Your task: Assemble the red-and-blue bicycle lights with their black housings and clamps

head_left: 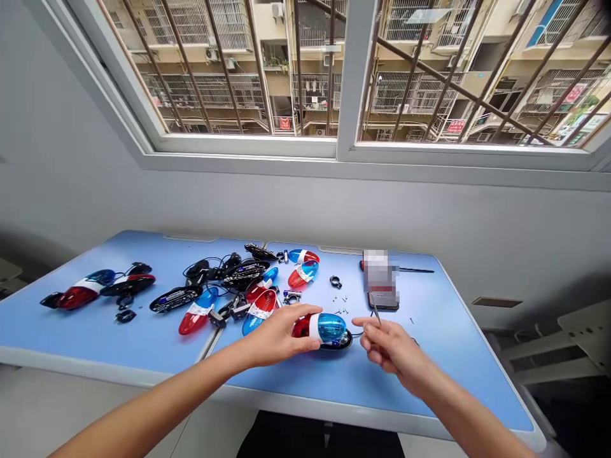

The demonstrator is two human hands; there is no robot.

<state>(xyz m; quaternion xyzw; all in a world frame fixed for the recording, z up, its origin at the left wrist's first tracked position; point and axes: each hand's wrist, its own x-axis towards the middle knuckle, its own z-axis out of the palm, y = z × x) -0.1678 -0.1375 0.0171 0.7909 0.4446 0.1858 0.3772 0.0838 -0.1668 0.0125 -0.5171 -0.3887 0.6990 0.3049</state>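
Note:
My left hand (281, 334) is closed round the red end of a red, white and blue plastic light cover (331, 326). Under the cover sits a black base (341, 343) with shiny parts inside; the cover looks raised at its blue end. Just to the right, my right hand (389, 346) grips a thin metal tool (376, 313) that points up, its kind too small to make out. The right index finger stretches toward the blue end of the cover. A thin black cable (357, 334) runs from the base toward the right hand.
Small screws (341, 305) and a black ring clamp (335, 281) lie behind my hands. A phone (384, 299) and a screwdriver (415, 270) are at the back right. Several covers (198, 312) and black bases (174, 299) spread leftward over the blue table (382, 394).

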